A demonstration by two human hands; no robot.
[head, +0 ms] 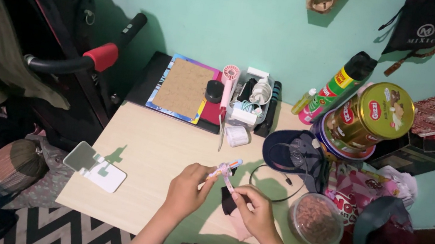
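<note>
Head view, one frame. I log the low wooden table [152, 152] first: pale top, set against a green wall. Along its far edge sits a dark tray with a cork board [182, 87] and a small pink hand fan [228, 85]. At far right I see a gold round tin [371, 114] stacked on another tin, with a green spray can [338, 87] leaning just behind it. A dark cap [294, 152] lies in front of the tins. Near the right edge stands a clear round tub [315, 218] of brownish pieces. A small square mirror [94, 166] lies on the table's left edge.

Left hand [186, 190]: fingers curled, pinching the lower end of a small multicoloured pen-like item [225, 170]. Right hand [255, 211]: thumb and forefinger pinched on a thin strip hanging from the same item. I note the item is held above the table's near middle, between both hands. Exact kind of item: cannot tell, too small.
</note>
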